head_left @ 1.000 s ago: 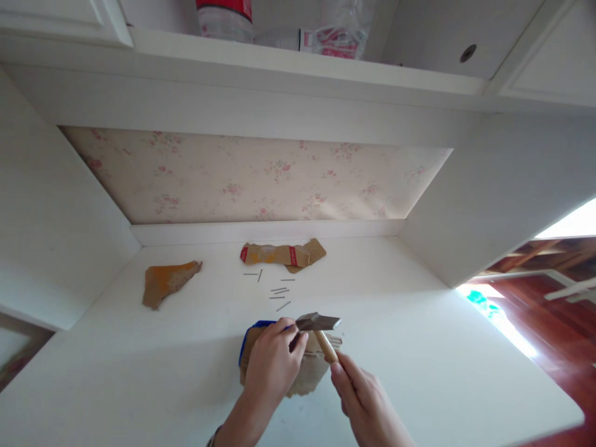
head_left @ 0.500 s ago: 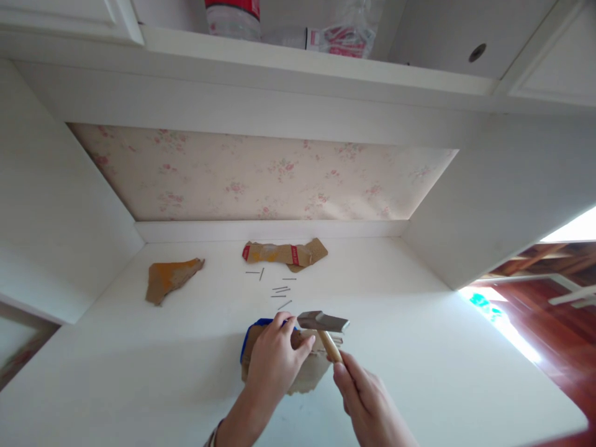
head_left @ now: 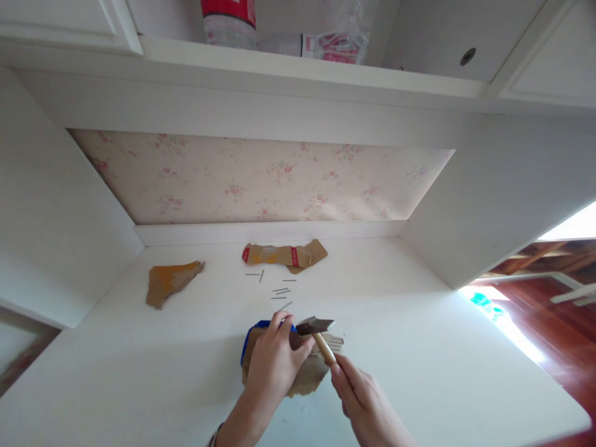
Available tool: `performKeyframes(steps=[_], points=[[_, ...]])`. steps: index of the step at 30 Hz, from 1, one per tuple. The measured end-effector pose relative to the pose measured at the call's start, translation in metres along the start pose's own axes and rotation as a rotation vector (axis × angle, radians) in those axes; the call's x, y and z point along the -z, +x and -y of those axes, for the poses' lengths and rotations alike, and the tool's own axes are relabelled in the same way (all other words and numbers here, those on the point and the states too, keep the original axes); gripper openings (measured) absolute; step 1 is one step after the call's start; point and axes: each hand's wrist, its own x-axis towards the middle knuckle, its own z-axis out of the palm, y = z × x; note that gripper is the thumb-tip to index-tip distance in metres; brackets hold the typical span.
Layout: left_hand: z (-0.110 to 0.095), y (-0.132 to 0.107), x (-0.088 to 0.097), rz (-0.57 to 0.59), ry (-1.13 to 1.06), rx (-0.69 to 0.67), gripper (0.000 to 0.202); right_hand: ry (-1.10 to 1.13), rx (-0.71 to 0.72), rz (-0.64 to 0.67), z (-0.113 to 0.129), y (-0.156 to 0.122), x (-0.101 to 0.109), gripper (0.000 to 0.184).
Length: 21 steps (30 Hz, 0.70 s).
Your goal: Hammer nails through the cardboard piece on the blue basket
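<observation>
My right hand [head_left: 356, 388] is wrapped around the wooden handle of a hammer [head_left: 326, 349]. Its dark metal head lies just right of the fingertips of my left hand [head_left: 277, 360]. That hand bends over a stack of torn brown cardboard [head_left: 310, 375], fingers curled towards the far side and thumb stretched to the right. What its fingertips grip is hidden by the fingers and the hammer head. A blue edge [head_left: 245, 347] shows at the stack's left and far side. Beyond the hand, several loose nails [head_left: 279, 292] lie on the white tabletop [head_left: 395, 347].
Torn cardboard strips [head_left: 279, 254] lie near the back ledge, and another scrap [head_left: 170, 282] sits to the left. White side panels [head_left: 488, 198] flank the surface. Overhead, a shelf [head_left: 316, 65] holds a bottle with a red label [head_left: 228, 22] and a clear plastic bag [head_left: 342, 45].
The hammer head has shifted slightly left and down, closer to my left hand, and is tilted differently. My left hand has stayed nearly in place on the cardboard.
</observation>
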Motion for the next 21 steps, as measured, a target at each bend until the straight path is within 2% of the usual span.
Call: performKeyframes(steps=[6, 10, 12, 14, 16, 18, 21], points=[[-0.002, -0.002, 0.009, 0.033, -0.048, -0.03, 0.039, 0.196, -0.12, -0.12, 0.005, -0.003, 0.005, 0.051], [0.002, -0.002, 0.035, 0.068, -0.089, -0.064, 0.019, 0.305, -0.194, -0.174, -0.005, -0.003, 0.007, 0.055], [0.011, 0.005, 0.051, 0.053, -0.055, -0.08, 0.023, 0.357, -0.237, -0.21, -0.015, -0.005, 0.006, 0.057], [0.028, 0.021, 0.063, 0.01, 0.024, -0.07, 0.026, 0.392, -0.264, -0.258, -0.026, -0.008, 0.005, 0.057], [0.048, 0.044, 0.068, 0.047, 0.129, -0.049, 0.025, 0.423, -0.282, -0.302, -0.035, -0.012, 0.003, 0.057], [0.07, 0.071, 0.065, 0.132, 0.196, -0.013, 0.024, 0.455, -0.31, -0.326, -0.042, -0.016, 0.001, 0.057], [0.094, 0.108, 0.052, 0.171, 0.253, 0.037, 0.029, 0.503, -0.354, -0.34, -0.048, -0.02, -0.003, 0.061]])
